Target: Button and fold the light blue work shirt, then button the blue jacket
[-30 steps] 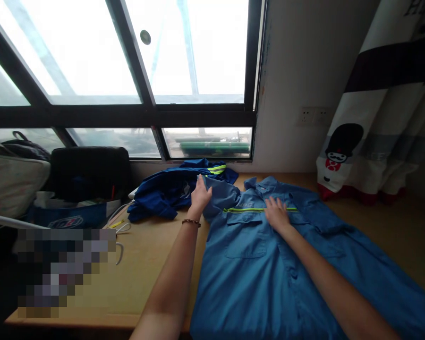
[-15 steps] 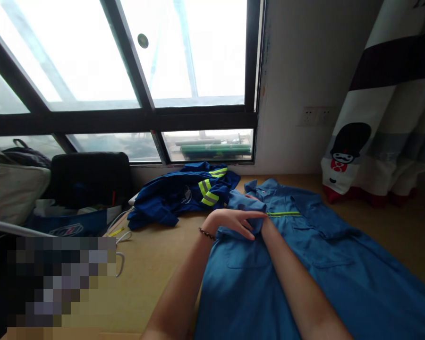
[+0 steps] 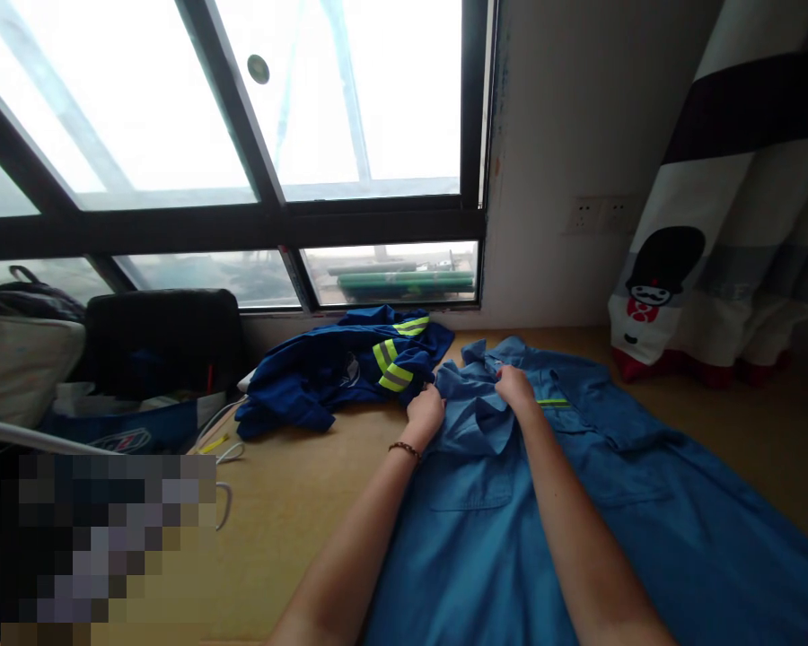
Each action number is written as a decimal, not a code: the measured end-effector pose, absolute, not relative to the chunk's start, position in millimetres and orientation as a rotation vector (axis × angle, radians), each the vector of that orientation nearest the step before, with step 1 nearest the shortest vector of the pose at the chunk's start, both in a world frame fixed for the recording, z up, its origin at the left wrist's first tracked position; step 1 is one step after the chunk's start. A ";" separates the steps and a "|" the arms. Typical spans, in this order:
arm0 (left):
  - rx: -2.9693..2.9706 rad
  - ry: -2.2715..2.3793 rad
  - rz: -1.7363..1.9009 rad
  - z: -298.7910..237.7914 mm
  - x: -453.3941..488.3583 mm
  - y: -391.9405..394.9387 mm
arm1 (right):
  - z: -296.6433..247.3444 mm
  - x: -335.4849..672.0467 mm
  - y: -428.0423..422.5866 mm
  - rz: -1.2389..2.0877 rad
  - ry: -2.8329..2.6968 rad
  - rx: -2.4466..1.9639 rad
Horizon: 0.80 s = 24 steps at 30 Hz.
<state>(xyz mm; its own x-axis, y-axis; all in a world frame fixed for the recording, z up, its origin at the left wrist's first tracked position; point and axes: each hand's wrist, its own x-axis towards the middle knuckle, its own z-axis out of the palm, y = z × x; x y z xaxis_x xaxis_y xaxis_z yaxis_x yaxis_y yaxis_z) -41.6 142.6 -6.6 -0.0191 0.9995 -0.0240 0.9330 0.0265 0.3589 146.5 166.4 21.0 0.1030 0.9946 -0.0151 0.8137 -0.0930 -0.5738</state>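
Observation:
A blue work garment [image 3: 471, 538] with a yellow-green stripe is spread over the wooden surface, its collar end toward the window. At its left edge, my left hand [image 3: 426, 411], with a beaded bracelet on the wrist, is closed on the cloth. My right hand [image 3: 513, 388] pinches the same garment near the collar. Between the two hands the fabric is raised in loose folds. Just beyond my left hand lies a crumpled dark blue jacket [image 3: 310, 377] with reflective yellow and grey bands.
The wooden surface [image 3: 296, 520] runs beneath the clothes up to the window wall. A black chair back or case [image 3: 165, 336] and a blue bag [image 3: 135, 431] stand at left, near a white cable [image 3: 227, 502]. A patterned curtain [image 3: 666, 305] hangs at right.
My hands were crossed, the left lying over the right wrist. They have separated, left hand to the garment's left edge, right hand near the collar, and the cloth between them is spread wider.

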 end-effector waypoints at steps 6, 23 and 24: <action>2.364 1.772 0.531 -8.4 -33.4 139.3 | 54.0 125.1 147.0 0.313 -2.012 -1.929; 1.844 1.770 0.837 -25.6 -47.0 176.6 | 29.6 296.8 170.1 0.420 -1.767 -2.085; 1.797 1.790 0.825 -23.0 -44.8 181.6 | 26.4 315.6 174.7 0.370 -1.631 -2.127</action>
<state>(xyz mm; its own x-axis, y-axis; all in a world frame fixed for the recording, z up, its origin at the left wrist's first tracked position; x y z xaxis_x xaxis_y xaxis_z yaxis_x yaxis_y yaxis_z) -44.8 181.6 -23.0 -0.0315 0.9957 0.0872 0.7132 -0.0388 0.6999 315.6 174.7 26.4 0.2715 0.9612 0.0494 0.8460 -0.2139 -0.4885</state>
